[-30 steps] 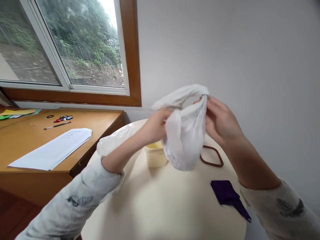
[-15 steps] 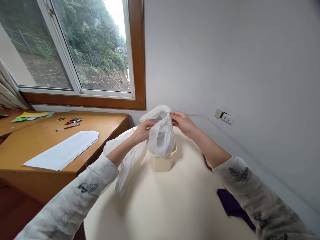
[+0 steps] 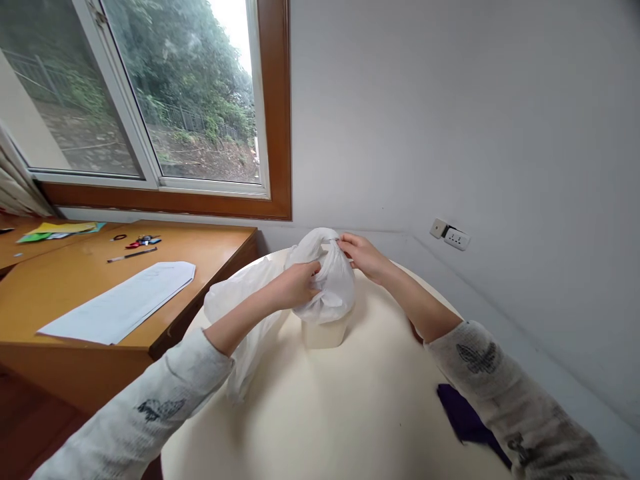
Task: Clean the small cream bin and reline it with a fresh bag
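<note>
Near the middle of the frame, I have a thin white bag [image 3: 336,297] drawn together over a cream tub [image 3: 324,337], which stands toward the far side of the round table [image 3: 350,413]. My right hand [image 3: 365,257], at the bag's upper right, pinches a gathered fold between thumb and fingertips. My left hand [image 3: 296,287], at its left front, has its fingers curled closed on the bunched plastic, with the thumb pressing from above.

As far as I can judge, this is only part done. The bag has reached the tub: its rounded belly meets the upper part and hides the rim, leaving just the lower front wall bare. Its top is not yet settled, for it stands up in a crumpled arch between my hands, and neither hand has let go. I cannot tell whether any of the plastic sits inside the tub or all of it rests on top.

Left of centre, more white plastic [image 3: 250,290] trails over the table toward the near left; where it passes behind my left hand, I cannot see whether it joins the bag. At the lower right, a purple cloth [image 3: 465,417] lies untouched, partly hidden by my sleeve [image 3: 500,387].
</note>
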Available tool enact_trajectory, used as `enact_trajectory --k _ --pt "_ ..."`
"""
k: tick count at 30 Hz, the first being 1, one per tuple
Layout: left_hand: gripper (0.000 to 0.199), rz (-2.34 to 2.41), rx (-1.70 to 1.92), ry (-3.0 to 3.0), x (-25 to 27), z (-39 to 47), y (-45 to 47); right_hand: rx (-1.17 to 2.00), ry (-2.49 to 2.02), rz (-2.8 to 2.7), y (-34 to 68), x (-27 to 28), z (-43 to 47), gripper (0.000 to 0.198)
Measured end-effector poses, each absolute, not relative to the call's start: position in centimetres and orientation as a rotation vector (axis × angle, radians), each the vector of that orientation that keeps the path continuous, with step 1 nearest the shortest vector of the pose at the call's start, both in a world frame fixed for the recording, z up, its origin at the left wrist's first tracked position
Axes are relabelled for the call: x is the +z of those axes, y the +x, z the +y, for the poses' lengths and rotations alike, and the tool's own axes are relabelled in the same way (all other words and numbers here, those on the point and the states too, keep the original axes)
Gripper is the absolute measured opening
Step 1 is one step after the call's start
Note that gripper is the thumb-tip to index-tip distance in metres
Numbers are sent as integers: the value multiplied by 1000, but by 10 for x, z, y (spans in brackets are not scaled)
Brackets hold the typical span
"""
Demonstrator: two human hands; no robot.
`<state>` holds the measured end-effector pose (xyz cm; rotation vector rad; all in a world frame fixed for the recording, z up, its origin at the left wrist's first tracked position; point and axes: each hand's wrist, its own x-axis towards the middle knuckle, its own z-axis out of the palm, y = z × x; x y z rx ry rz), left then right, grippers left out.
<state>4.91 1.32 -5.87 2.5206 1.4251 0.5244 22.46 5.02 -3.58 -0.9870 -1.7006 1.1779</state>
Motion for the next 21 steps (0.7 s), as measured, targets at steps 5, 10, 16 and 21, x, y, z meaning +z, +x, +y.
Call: enact_trajectory --k 5,10,16,21 --pt "10 1481 355 2613 -68 29 60 1139 -1012 -1787 222 -53 58 20" --pt "8 1407 116 2662 -69 33 65 1091 -1077 -1852 218 -67 58 22" --pt "16 1259 -21 2696 -44 23 53 503 -1185 -1958 224 -70 55 16" --pt "8 1231 78 2770 -37 15 47 414 -1326 -2191 229 -75 57 20"
